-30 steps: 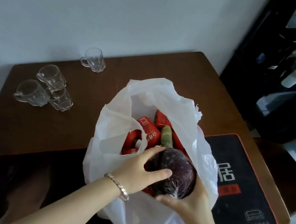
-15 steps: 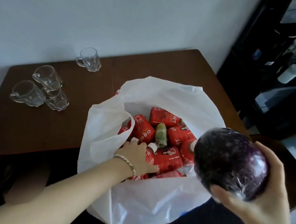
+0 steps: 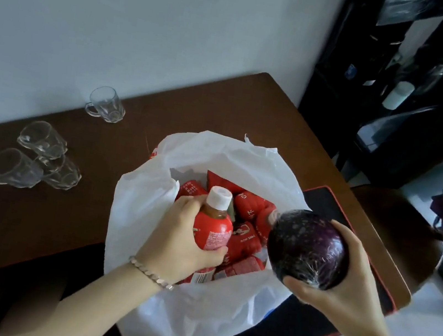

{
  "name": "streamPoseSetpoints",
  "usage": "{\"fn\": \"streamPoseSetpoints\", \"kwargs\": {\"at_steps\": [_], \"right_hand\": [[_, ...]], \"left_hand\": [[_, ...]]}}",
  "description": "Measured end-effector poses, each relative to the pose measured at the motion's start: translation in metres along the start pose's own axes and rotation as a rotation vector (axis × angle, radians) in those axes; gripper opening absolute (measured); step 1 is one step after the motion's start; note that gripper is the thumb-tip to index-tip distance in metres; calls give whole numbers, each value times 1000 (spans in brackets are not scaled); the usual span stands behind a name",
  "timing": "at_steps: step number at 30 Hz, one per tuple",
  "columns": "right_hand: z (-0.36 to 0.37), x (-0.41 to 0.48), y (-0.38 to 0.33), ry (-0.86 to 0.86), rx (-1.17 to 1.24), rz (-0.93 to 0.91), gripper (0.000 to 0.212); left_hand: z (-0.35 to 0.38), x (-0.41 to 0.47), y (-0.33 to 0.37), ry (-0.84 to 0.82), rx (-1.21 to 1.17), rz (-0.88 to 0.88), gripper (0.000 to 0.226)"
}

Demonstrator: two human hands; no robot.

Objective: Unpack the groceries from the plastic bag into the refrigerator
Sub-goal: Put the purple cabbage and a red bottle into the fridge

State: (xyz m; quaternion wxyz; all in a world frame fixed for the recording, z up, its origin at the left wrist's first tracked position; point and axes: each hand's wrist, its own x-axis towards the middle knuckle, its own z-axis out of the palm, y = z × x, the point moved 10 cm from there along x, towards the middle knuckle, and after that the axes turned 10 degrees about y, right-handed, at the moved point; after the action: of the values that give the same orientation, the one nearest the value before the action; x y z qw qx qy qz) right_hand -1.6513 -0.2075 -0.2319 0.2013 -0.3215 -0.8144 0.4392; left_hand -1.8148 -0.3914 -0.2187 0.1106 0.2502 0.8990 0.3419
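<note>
- A dark brown wooden tabletop (image 3: 224,104) stands against a pale wall.
- On it, an open white plastic bag (image 3: 191,314) holds red-labelled drink bottles (image 3: 246,238).
- The left hand (image 3: 176,242) grips one white-capped red bottle (image 3: 212,230) upright in the bag's mouth.
- The right hand (image 3: 346,286) cups a round purple vegetable wrapped in clear film (image 3: 306,245) just beside the bag.
- Clear glass mugs (image 3: 41,162) sit well to the left.

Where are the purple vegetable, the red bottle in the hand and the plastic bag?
purple vegetable (image 3: 308,247), head view, its wrapped front.
red bottle (image 3: 212,230), head view, its red label.
plastic bag (image 3: 191,317), head view, its white near wall.
</note>
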Motion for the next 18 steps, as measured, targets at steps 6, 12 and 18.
{"fn": "streamPoseSetpoints", "kwargs": {"at_steps": [6, 12, 18], "right_hand": [[-28, -27, -36, 213, -103, -93, 98], [-101, -97, -37, 474, -249, 32, 101], [-209, -228, 2, 761, -406, 256, 100]], "left_hand": [[-37, -6, 52, -54, -176, 286, 67], [-6, -27, 140, -203, -223, 594, 70], [72, -117, 252, -455, -352, 865, 65]]}}
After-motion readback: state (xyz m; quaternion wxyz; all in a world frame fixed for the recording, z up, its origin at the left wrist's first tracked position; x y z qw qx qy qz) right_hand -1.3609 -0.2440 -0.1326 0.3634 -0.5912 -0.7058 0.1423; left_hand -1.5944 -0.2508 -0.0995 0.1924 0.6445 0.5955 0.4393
